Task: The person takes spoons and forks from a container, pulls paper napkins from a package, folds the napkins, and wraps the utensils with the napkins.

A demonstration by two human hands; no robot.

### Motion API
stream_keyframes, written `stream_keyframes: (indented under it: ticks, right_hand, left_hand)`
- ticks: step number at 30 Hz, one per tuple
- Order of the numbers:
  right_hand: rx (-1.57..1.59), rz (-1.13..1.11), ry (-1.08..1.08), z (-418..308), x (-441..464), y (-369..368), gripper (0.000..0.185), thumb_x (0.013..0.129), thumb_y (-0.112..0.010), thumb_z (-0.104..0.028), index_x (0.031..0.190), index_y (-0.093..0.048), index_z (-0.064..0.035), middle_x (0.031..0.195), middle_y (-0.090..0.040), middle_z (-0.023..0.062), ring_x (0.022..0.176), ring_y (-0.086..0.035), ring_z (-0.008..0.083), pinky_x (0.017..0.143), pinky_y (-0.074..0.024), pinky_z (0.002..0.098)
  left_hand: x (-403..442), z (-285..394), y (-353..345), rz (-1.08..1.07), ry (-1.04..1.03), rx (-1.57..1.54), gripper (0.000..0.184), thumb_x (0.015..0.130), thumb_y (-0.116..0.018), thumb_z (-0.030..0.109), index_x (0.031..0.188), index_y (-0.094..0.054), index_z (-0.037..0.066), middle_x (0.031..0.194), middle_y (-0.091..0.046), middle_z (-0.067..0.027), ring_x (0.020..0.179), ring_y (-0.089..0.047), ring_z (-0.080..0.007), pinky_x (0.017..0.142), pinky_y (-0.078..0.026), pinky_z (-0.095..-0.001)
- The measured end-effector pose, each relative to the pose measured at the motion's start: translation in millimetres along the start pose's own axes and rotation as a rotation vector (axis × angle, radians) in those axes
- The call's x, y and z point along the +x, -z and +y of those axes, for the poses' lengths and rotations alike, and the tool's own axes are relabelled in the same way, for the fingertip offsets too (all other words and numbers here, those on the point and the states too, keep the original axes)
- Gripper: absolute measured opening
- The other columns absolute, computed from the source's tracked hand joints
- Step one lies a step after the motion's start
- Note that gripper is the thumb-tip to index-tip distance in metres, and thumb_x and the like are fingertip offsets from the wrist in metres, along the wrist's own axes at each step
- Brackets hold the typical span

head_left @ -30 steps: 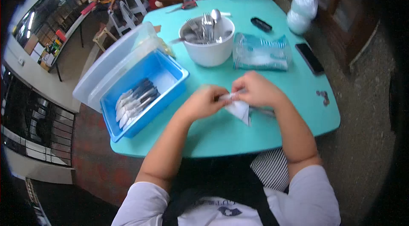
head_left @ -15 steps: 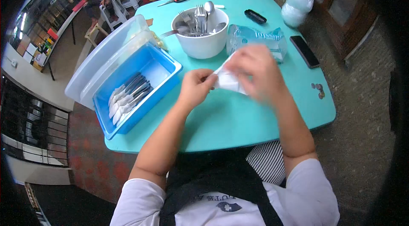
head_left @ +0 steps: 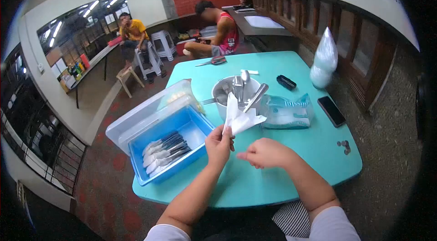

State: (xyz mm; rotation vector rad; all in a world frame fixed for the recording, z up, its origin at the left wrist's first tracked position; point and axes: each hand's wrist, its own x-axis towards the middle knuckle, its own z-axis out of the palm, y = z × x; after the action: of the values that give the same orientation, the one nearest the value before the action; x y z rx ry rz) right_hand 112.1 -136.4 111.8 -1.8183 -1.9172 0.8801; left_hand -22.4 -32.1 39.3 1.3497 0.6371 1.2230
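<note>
My left hand pinches a white paper napkin, partly folded with a pointed top, in front of the cutlery bowl. A shiny metal utensil slants behind the napkin; whether it is in the napkin or in the bowl I cannot tell. Just right of and below the napkin, my right hand is closed with curled fingers, apart from it, and no object shows in it. Spoons and forks stand in the white bowl. Napkin-wrapped cutlery lies in a row inside the blue tray at left.
A clear lid leans behind the tray. Right of the bowl lies a teal-printed plastic pack. Farther out are a phone, coins, a black case, scissors and a wrapped white bundle. Two people sit beyond the table.
The view has tilted up, showing more of the room. My right hand has let go of the napkin and drawn down, closing. My left hand still holds the napkin, whose tip now points up.
</note>
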Motion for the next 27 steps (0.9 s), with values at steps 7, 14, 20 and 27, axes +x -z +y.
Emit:
stream_keyframes:
  ticks: [7,14,20,27]
  right_hand:
    - [0.781,0.331,0.318,58.5,61.2,-81.6,0.064,0.093,-0.05,-0.05,0.136,-0.041,-0.0031,0.109,-0.056,0.0074,0.086,-0.053,0.0129,0.077,-0.045,0.0283]
    - [1.326,0.358,0.128,39.2,53.8,-87.2,0.045,0.098,-0.045,-0.042,0.115,-0.056,-0.0016,0.1,-0.061,0.0034,0.093,-0.056,0.0141,0.082,-0.0436,0.0295]
    - [1.492,0.417,0.104,52.1,54.7,-69.6,0.033,0.096,-0.052,-0.034,0.104,-0.061,-0.0034,0.1,-0.065,0.006,0.091,-0.06,0.0161,0.079,-0.044,0.0307]
    - [1.399,0.683,0.008,64.2,51.5,-40.3,0.027,0.094,-0.055,-0.029,0.099,-0.063,-0.0041,0.097,-0.068,0.008,0.091,-0.061,0.0166,0.081,-0.0436,0.0343]
  left_hand:
    - [-4.4,-4.9,-5.0,-0.028,0.02,-0.165,0.028,0.094,-0.058,0.019,0.11,-0.064,-0.004,0.075,-0.063,-0.0033,0.053,-0.051,-0.0063,0.046,-0.043,-0.0216]
    - [-20.6,-9.9,-19.7,-0.043,-0.082,-0.051,0.021,0.095,-0.055,0.015,0.102,-0.063,-0.003,0.075,-0.06,-0.0008,0.057,-0.053,-0.0052,0.045,-0.045,-0.0211]
    - [-19.1,-0.1,-20.5,-0.052,-0.11,0.098,0.023,0.095,-0.055,0.015,0.103,-0.061,-0.005,0.076,-0.059,-0.0043,0.054,-0.053,-0.0073,0.044,-0.046,-0.0222]
    - [-5.1,-1.5,-5.8,0.056,-0.125,0.067,0.025,0.093,-0.058,0.018,0.103,-0.062,-0.005,0.072,-0.056,-0.0043,0.051,-0.052,-0.008,0.041,-0.045,-0.0223]
